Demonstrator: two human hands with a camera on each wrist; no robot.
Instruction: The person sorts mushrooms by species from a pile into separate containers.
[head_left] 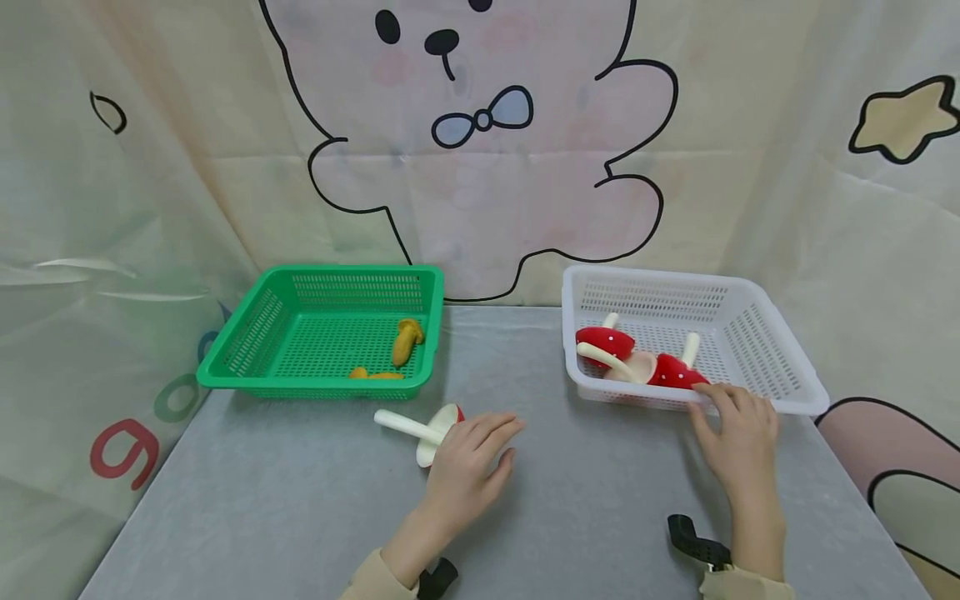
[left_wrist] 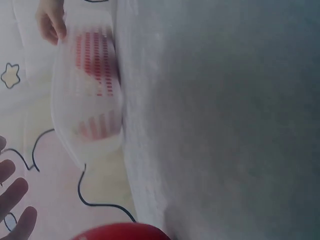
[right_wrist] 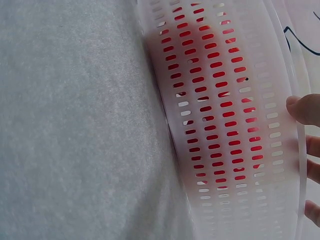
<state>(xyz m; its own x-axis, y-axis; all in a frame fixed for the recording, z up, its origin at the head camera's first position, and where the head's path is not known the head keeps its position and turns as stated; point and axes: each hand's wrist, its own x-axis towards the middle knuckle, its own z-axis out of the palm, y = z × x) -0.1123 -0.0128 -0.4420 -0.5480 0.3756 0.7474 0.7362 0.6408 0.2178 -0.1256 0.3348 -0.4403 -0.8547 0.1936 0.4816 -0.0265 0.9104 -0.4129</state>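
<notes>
On the table, a red-capped toy mushroom (head_left: pixel 429 448) lies on its side, its white stem pointing left. My left hand (head_left: pixel 472 458) is right beside its cap, partly covering it, with fingers extended and apart. The left wrist view shows the red cap (left_wrist: pixel 125 232) at the bottom edge and the spread fingers (left_wrist: pixel 15 200) at the left. My right hand (head_left: pixel 738 429) grips the near rim of a white basket (head_left: pixel 780 350), thumb outside and fingers over the inner side. Red spotted toy mushrooms (head_left: pixel 678 372) with white stems lie in that basket, toward its left.
A green basket (head_left: pixel 247 333) stands at the back left with a brownish-yellow toy mushroom (head_left: pixel 407 342) and another yellow piece (head_left: pixel 375 374) inside. Behind the grey table (head_left: pixel 570 500) hangs a printed curtain (head_left: pixel 480 208). Black wrist mounts (head_left: pixel 697 542) sit by the sleeves.
</notes>
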